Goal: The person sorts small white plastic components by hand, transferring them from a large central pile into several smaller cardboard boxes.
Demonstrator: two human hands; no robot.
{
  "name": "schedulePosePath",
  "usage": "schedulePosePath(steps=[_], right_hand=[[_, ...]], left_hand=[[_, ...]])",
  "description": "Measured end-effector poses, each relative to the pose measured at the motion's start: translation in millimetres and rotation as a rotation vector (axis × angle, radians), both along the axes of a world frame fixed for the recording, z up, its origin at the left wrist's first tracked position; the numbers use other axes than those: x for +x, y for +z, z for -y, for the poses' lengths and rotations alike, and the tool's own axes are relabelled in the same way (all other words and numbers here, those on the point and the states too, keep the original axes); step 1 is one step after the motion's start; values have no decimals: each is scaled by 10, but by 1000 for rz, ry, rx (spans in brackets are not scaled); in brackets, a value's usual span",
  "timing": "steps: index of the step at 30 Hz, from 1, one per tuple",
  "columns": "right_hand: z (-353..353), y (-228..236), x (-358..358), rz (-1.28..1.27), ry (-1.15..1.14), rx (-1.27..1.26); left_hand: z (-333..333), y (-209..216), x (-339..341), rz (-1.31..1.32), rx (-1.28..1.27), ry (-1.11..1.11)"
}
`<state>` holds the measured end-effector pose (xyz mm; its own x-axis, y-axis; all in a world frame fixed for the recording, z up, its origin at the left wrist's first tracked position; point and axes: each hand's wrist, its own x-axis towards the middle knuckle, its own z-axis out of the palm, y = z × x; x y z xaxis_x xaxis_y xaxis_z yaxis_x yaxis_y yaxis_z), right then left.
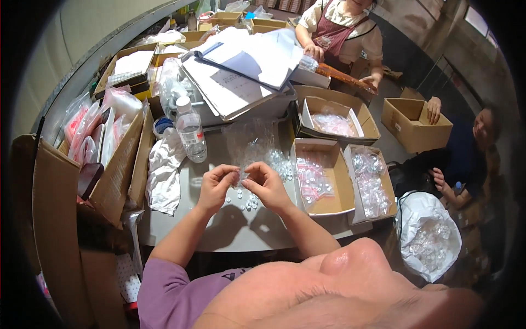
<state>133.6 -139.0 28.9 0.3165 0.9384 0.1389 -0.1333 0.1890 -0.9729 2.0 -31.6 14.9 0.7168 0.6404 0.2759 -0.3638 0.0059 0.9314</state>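
Over the grey table [170,233], my left hand [217,185] and my right hand [266,185] are raised close together, apart by a small gap. The left thumb and fingers are pinched together; what they hold is too small to name. My right thumb and forefinger are curled toward each other, and anything between them cannot be made out. Just below the hands lie several small clear plastic pieces [251,203]. Behind them a clear plastic bag [245,133] lies by a heap of similar clear pieces [280,166], partly hidden by my right hand.
A water bottle [190,131] and white cloth [164,172] sit left. Right stand cardboard boxes [342,189] with small bags. Papers [241,82] top a grey bin. A white sack [408,219] stands right of the table. Two people are beyond, one holding a brown strip [342,77].
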Motion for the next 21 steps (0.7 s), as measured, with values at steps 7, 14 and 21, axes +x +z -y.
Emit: schedulePosePath(steps=[7, 14, 21], right_hand=[[-2, 54, -38, 247, -102, 8], [220, 625, 570, 145, -371, 211], [366, 846, 350, 914, -17, -170]], left_hand=[[-90, -19, -7, 2, 27, 99], [-156, -56, 12, 60, -17, 51], [-267, -129, 61, 143, -14, 176]])
